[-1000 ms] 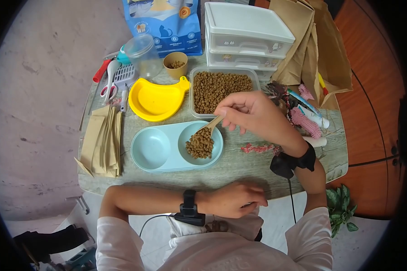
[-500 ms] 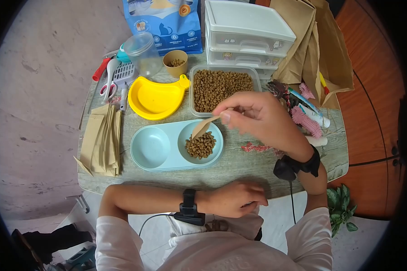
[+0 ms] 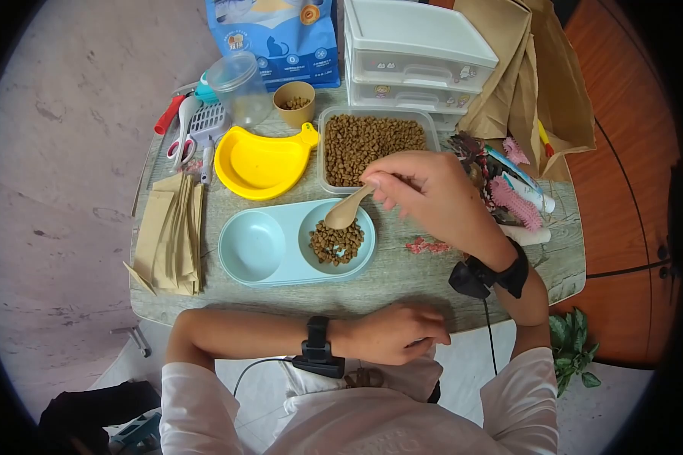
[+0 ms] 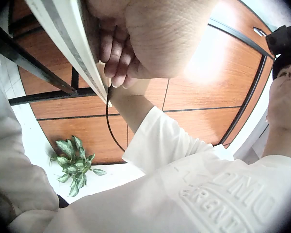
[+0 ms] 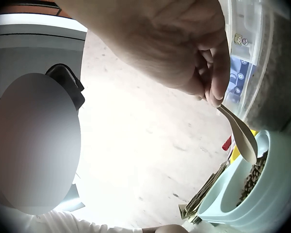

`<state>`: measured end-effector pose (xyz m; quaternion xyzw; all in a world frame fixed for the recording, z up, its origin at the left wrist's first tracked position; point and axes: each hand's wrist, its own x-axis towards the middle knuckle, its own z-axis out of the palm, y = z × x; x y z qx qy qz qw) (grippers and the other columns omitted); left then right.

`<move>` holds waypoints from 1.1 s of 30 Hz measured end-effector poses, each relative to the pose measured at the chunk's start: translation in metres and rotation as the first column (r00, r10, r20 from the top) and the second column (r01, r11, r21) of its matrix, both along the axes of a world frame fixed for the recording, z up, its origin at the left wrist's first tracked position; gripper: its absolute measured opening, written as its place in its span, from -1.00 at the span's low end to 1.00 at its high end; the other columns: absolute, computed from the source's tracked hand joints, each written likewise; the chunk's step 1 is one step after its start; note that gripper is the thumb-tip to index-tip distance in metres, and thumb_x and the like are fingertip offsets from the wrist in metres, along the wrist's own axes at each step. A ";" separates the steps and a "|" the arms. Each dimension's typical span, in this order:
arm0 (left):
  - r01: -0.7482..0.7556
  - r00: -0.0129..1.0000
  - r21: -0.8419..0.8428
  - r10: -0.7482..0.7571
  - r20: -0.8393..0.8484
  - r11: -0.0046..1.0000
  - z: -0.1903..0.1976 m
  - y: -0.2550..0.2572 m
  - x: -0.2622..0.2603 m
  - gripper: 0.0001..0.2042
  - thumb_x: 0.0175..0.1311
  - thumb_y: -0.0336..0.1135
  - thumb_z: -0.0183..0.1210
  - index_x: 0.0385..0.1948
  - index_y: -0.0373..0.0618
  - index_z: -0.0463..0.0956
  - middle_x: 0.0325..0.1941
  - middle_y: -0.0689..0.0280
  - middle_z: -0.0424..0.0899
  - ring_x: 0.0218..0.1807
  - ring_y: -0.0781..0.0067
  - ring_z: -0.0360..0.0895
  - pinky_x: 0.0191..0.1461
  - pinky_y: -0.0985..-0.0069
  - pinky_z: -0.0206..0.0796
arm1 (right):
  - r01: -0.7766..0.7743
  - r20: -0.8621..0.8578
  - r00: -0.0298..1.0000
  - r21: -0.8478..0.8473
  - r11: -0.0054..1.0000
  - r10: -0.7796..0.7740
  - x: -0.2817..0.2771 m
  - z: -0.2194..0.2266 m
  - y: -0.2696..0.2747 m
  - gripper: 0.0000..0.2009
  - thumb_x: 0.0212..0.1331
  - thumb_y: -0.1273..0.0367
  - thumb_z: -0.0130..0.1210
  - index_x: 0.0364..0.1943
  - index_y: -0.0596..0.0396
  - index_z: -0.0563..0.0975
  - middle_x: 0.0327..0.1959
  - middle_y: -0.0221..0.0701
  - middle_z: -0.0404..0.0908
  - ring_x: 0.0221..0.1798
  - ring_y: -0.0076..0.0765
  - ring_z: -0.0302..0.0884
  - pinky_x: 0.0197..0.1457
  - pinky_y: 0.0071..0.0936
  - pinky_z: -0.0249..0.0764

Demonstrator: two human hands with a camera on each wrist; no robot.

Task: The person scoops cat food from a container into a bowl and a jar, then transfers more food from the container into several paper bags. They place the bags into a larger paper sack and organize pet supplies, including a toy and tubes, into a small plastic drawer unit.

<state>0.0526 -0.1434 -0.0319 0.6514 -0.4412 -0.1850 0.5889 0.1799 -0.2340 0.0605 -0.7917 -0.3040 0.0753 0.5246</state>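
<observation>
My right hand (image 3: 421, 189) pinches the handle of a beige spoon (image 3: 347, 212) between thumb and fingers. The spoon's bowl hangs over the right bowl of a light-blue double pet bowl (image 3: 292, 241), with its rounded underside showing. Brown kibble (image 3: 334, 246) lies in that right bowl, and the left bowl holds nothing. In the right wrist view the spoon (image 5: 243, 138) points down into the bowl, close over the kibble (image 5: 252, 179). My left hand (image 3: 395, 334) rests at the table's front edge, fingers loosely bent and holding nothing; the left wrist view shows its curled fingers (image 4: 119, 58) beside the edge.
Behind the double bowl stand a clear tub of kibble (image 3: 372, 140), a yellow dish (image 3: 262, 163) and a small brown cup (image 3: 294, 114). Folded paper bags (image 3: 171, 235) lie left. Pink toys (image 3: 516, 205) and tubes lie right. White drawers (image 3: 417, 57) and a blue food bag (image 3: 281, 45) stand at the back.
The spoon, loaded with kibble a second ago, has tipped over and its kibble now lies in the right bowl. My right hand has turned and lifted slightly; the left hand has stayed put.
</observation>
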 end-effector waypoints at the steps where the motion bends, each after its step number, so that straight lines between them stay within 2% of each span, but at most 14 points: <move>1: 0.001 1.000 0.000 -0.001 0.001 1.000 0.001 0.000 0.000 -0.79 0.08 -0.57 0.02 -0.24 -0.19 0.53 -0.26 0.20 0.52 -0.16 0.15 0.48 -0.11 0.28 0.37 | 0.000 0.000 1.000 0.000 1.000 0.000 0.001 -0.002 0.000 -0.81 0.21 0.38 0.08 -0.27 0.26 0.59 -0.56 -0.30 0.60 -0.55 -0.52 0.52 -0.43 -0.54 0.43; 7: 0.001 1.000 0.000 -0.001 -0.006 1.000 0.000 -0.001 0.000 -0.79 0.09 -0.57 0.01 -0.24 -0.20 0.53 -0.26 0.20 0.52 -0.16 0.14 0.49 -0.11 0.28 0.37 | -0.056 0.075 0.995 -0.037 0.998 0.059 0.002 0.000 -0.003 -0.82 0.20 0.38 0.10 -0.26 0.25 0.59 -0.55 -0.30 0.61 -0.53 -0.52 0.54 -0.44 -0.56 0.43; 9: -0.001 1.000 -0.003 0.001 -0.010 1.000 -0.001 -0.001 0.000 -0.79 0.09 -0.57 0.01 -0.24 -0.21 0.53 -0.26 0.20 0.52 -0.16 0.14 0.49 -0.11 0.28 0.37 | 0.078 0.057 0.996 -0.083 0.994 -0.073 0.005 0.012 -0.009 -0.81 0.20 0.38 0.10 -0.25 0.25 0.59 -0.54 -0.35 0.62 -0.52 -0.59 0.53 -0.45 -0.59 0.42; 14: -0.007 1.000 -0.003 0.007 -0.008 1.000 0.000 -0.001 0.000 -0.80 0.09 -0.58 0.01 -0.25 -0.22 0.54 -0.27 0.19 0.53 -0.16 0.14 0.49 -0.10 0.28 0.37 | 0.245 -0.008 0.969 0.130 0.961 -0.246 0.020 0.030 -0.027 -0.82 0.21 0.39 0.10 -0.22 0.24 0.60 -0.56 -0.46 0.60 -0.51 -0.69 0.48 -0.45 -0.67 0.39; 16: -0.004 1.000 -0.008 0.004 -0.001 1.000 -0.001 -0.001 0.001 -0.80 0.09 -0.58 0.01 -0.25 -0.23 0.54 -0.27 0.19 0.53 -0.16 0.14 0.49 -0.10 0.28 0.37 | 0.354 0.181 0.910 0.134 0.926 -0.374 0.032 0.027 -0.035 -0.81 0.21 0.38 0.10 -0.23 0.24 0.60 -0.58 -0.45 0.58 -0.49 -0.67 0.49 -0.41 -0.65 0.41; 17: -0.003 1.000 -0.013 0.003 0.006 1.000 -0.001 -0.001 0.001 -0.80 0.10 -0.58 0.01 -0.25 -0.23 0.54 -0.26 0.18 0.53 -0.16 0.14 0.49 -0.11 0.28 0.38 | 0.412 0.312 0.851 0.106 0.905 -0.423 0.040 0.022 -0.038 -0.81 0.20 0.38 0.09 -0.27 0.25 0.60 -0.57 -0.36 0.59 -0.51 -0.55 0.52 -0.38 -0.58 0.42; 18: -0.001 1.000 -0.012 0.001 0.009 1.000 -0.001 -0.001 0.001 -0.80 0.10 -0.58 0.01 -0.25 -0.23 0.54 -0.26 0.18 0.53 -0.16 0.14 0.49 -0.11 0.28 0.38 | 0.413 0.314 0.849 0.107 0.904 -0.425 0.044 0.020 -0.041 -0.81 0.20 0.38 0.09 -0.27 0.25 0.60 -0.57 -0.36 0.59 -0.51 -0.55 0.52 -0.38 -0.58 0.42; 20: -0.003 1.000 -0.002 0.003 -0.009 1.000 -0.001 -0.001 0.000 -0.80 0.10 -0.58 0.01 -0.25 -0.23 0.54 -0.26 0.18 0.53 -0.16 0.14 0.49 -0.10 0.29 0.38 | 0.481 0.503 0.763 -0.022 0.876 -0.406 0.051 0.016 -0.044 -0.82 0.19 0.38 0.07 -0.30 0.26 0.59 -0.56 -0.25 0.58 -0.53 -0.39 0.53 -0.37 -0.51 0.42; 24: -0.006 1.000 -0.018 0.006 -0.003 1.000 -0.002 -0.002 0.000 -0.79 0.10 -0.58 0.01 -0.24 -0.23 0.54 -0.26 0.18 0.53 -0.17 0.14 0.49 -0.10 0.30 0.38 | 0.482 0.555 0.748 -0.077 0.873 -0.364 0.061 0.001 -0.044 -0.81 0.19 0.38 0.06 -0.32 0.26 0.58 -0.55 -0.18 0.57 -0.53 -0.29 0.53 -0.38 -0.47 0.41; 26: 0.000 1.000 -0.013 0.000 -0.003 1.000 -0.001 -0.001 0.001 -0.79 0.10 -0.58 0.01 -0.23 -0.23 0.54 -0.26 0.18 0.53 -0.17 0.14 0.49 -0.09 0.29 0.38 | 0.422 0.305 0.877 -0.122 0.899 -0.370 0.067 -0.004 -0.043 -0.79 0.20 0.35 0.04 -0.31 0.27 0.58 -0.58 -0.24 0.57 -0.53 -0.37 0.54 -0.40 -0.47 0.41; 27: 0.000 1.000 -0.013 0.000 -0.003 1.000 0.000 -0.001 0.001 -0.79 0.10 -0.58 0.01 -0.23 -0.23 0.54 -0.26 0.18 0.53 -0.17 0.14 0.49 -0.09 0.29 0.38 | 0.421 0.306 0.877 -0.122 0.899 -0.370 0.068 -0.004 -0.043 -0.79 0.20 0.35 0.04 -0.31 0.27 0.58 -0.58 -0.24 0.57 -0.53 -0.37 0.54 -0.40 -0.47 0.41; 30: 0.001 1.000 -0.019 -0.001 -0.002 1.000 0.000 -0.001 0.001 -0.78 0.09 -0.58 0.02 -0.22 -0.22 0.53 -0.25 0.18 0.53 -0.16 0.14 0.49 -0.09 0.29 0.37 | 0.430 0.107 0.901 -0.106 0.897 -0.419 0.072 -0.007 -0.043 -0.76 0.21 0.34 0.00 -0.31 0.28 0.58 -0.59 -0.31 0.58 -0.54 -0.49 0.52 -0.43 -0.53 0.40; 32: 0.000 1.000 -0.014 0.000 -0.004 1.000 -0.001 -0.001 0.001 -0.78 0.08 -0.58 0.02 -0.22 -0.21 0.52 -0.25 0.19 0.53 -0.15 0.14 0.49 -0.09 0.29 0.37 | 0.355 -0.060 0.930 -0.111 0.928 -0.363 0.078 -0.013 -0.047 -0.75 0.22 0.34 -0.03 -0.30 0.24 0.60 -0.57 -0.39 0.59 -0.53 -0.59 0.49 -0.45 -0.62 0.39; 33: 0.000 1.000 -0.015 0.000 -0.004 1.000 -0.001 -0.001 0.001 -0.78 0.08 -0.58 0.02 -0.22 -0.21 0.52 -0.25 0.19 0.53 -0.15 0.14 0.49 -0.09 0.29 0.37 | 0.355 -0.060 0.930 -0.112 0.928 -0.363 0.078 -0.016 -0.046 -0.75 0.22 0.34 -0.03 -0.30 0.24 0.60 -0.57 -0.39 0.59 -0.53 -0.59 0.49 -0.45 -0.62 0.39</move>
